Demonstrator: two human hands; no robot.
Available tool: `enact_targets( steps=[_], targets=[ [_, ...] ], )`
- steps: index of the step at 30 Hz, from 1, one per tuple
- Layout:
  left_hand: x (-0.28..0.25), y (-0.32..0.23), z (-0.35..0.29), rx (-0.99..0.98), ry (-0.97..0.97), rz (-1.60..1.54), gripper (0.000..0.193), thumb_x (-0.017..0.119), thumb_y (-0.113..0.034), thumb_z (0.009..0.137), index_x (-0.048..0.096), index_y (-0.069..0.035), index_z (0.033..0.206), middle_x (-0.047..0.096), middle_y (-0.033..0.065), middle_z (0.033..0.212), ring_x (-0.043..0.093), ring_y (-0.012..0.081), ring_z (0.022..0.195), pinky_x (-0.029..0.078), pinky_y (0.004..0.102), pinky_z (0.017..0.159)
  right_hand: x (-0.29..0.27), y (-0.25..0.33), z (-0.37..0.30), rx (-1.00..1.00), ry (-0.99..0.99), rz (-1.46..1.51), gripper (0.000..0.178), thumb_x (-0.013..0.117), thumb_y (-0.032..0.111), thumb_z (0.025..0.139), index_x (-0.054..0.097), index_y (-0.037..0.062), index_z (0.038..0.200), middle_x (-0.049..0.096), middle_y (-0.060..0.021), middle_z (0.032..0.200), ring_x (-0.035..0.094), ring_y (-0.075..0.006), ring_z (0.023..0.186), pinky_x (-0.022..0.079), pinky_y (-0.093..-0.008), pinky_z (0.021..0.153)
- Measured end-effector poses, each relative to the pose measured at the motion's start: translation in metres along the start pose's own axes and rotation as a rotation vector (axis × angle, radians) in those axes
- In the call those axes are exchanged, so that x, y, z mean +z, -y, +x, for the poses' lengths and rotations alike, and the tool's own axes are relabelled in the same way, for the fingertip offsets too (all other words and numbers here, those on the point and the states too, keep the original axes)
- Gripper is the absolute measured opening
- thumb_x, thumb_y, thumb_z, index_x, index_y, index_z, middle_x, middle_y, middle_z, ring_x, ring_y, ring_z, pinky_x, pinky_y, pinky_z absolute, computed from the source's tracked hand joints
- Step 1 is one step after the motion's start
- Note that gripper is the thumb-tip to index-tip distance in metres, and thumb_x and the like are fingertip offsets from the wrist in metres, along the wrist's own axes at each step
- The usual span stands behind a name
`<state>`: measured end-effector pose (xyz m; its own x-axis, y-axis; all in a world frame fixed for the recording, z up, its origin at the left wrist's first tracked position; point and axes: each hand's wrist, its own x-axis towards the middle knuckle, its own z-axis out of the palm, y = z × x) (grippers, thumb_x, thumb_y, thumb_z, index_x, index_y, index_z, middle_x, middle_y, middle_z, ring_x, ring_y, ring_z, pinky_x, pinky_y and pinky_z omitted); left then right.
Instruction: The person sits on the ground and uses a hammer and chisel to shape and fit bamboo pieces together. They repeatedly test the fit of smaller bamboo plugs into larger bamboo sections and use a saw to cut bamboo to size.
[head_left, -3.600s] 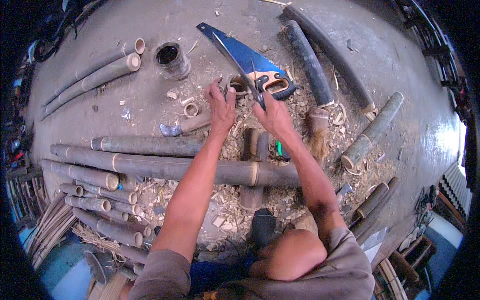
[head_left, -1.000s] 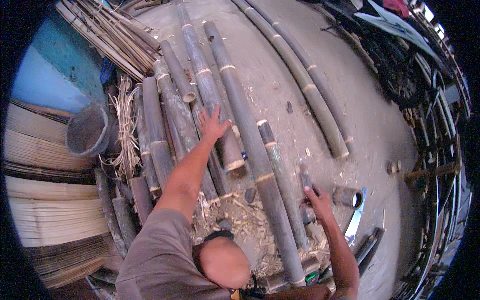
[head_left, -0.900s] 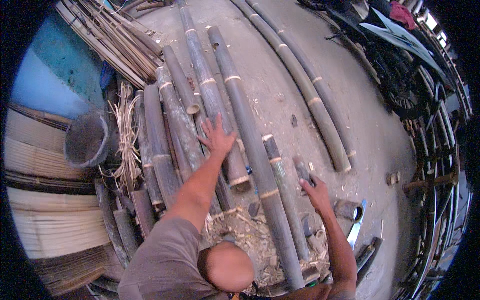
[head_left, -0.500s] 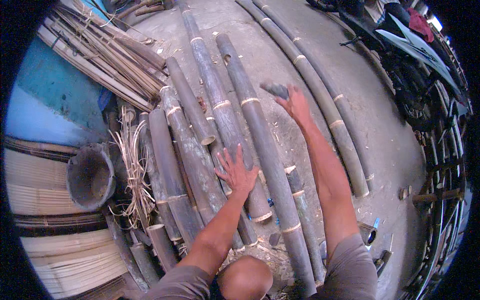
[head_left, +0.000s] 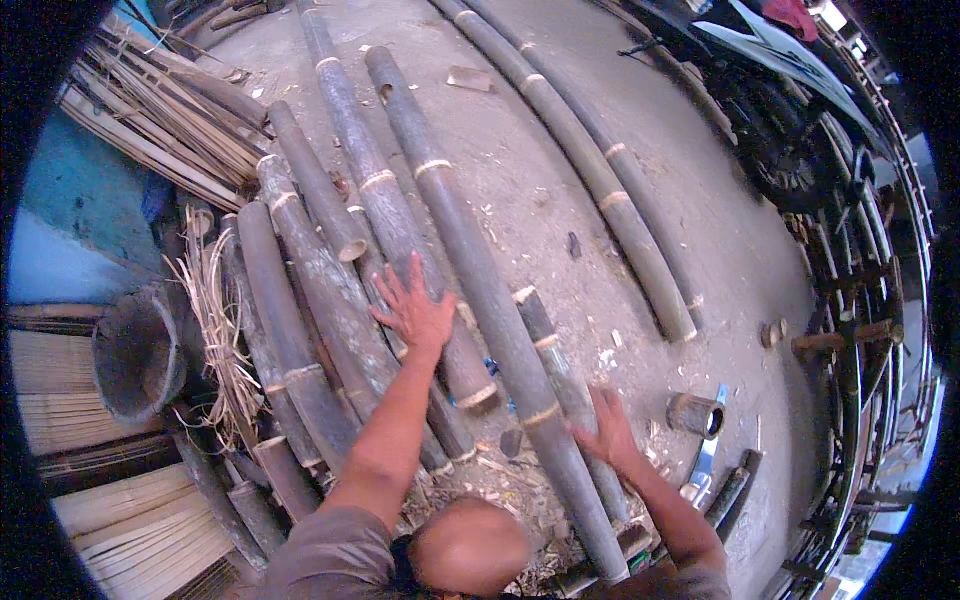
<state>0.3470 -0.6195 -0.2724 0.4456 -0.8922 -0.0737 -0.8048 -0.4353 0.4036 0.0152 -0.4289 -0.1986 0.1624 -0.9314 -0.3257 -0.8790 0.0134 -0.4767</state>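
Note:
My left hand (head_left: pixel 418 310) lies with fingers spread on a thick grey-brown bamboo pole (head_left: pixel 402 225). Just right of that pole, a longer bamboo pole (head_left: pixel 476 258) runs toward me, with a notch near its far end. My right hand (head_left: pixel 606 437) is open and empty, a little blurred, over a short bamboo length (head_left: pixel 562 372) beside the long pole. Whether it touches the bamboo I cannot tell. A flat, light brown piece (head_left: pixel 470 79) is on the floor beyond the poles.
More bamboo lengths (head_left: pixel 285 310) lie at left, beside a bundle of shavings (head_left: pixel 228 340) and a dark bucket (head_left: pixel 140 352). Split strips (head_left: pixel 165 110) are piled at far left. Two long poles (head_left: pixel 590 165) cross the right floor. A short tube (head_left: pixel 690 413) lies near a blue-and-silver tool (head_left: pixel 706 455).
My right hand has let go of a dark, blurred piece and drawn back toward me. A flat piece now shows on the far floor. My left hand stays on its pole; the view has shifted.

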Motion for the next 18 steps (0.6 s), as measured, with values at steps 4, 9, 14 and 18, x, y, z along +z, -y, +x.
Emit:
enact_targets(
  steps=[4,9,14,18],
  targets=[
    [0.012,-0.004,-0.001,0.04,-0.041,0.042,0.091,0.069,-0.052,0.084,0.022,-0.036,0.16,0.02,0.0197,0.165,0.007,0.0401,0.155,0.011,0.0764,0.113,0.009,-0.072,-0.17,0.089,0.195,-0.041,0.102,0.079,0.053,0.079,0.033,-0.0003,0.153,0.047,-0.0339,0.141,0.051,-0.0479,0.127,0.046,-0.0499,0.104],
    [0.014,-0.001,-0.019,0.135,-0.042,0.008,0.075,0.055,-0.053,0.095,0.026,-0.028,0.16,0.019,0.0248,0.164,0.01,0.0454,0.153,0.014,0.0726,0.115,0.032,-0.121,-0.277,0.171,0.388,-0.033,0.119,0.083,0.061,0.069,0.026,0.0042,0.156,0.045,-0.0323,0.143,0.056,-0.0462,0.121,0.051,-0.0485,0.098],
    [-0.005,-0.014,-0.159,0.538,-0.102,-0.305,0.07,0.06,-0.043,0.096,0.037,-0.009,0.153,0.033,0.0327,0.149,0.03,0.0487,0.141,0.024,0.0601,0.116,0.078,-0.145,-0.315,0.105,0.103,-0.061,0.12,0.085,0.061,0.068,0.025,0.0076,0.158,0.04,-0.03,0.142,0.054,-0.0472,0.119,0.052,-0.0513,0.094],
    [0.008,-0.005,-0.29,0.493,0.205,-0.576,0.073,0.066,-0.033,0.096,0.034,0.001,0.151,0.042,0.0276,0.137,0.049,0.0404,0.123,0.037,0.0485,0.109,0.083,-0.125,-0.325,0.159,-0.015,-0.056,0.121,0.087,0.053,0.067,0.022,0.008,0.159,0.039,-0.0327,0.14,0.052,-0.0513,0.12,0.05,-0.0553,0.096]
  ],
)
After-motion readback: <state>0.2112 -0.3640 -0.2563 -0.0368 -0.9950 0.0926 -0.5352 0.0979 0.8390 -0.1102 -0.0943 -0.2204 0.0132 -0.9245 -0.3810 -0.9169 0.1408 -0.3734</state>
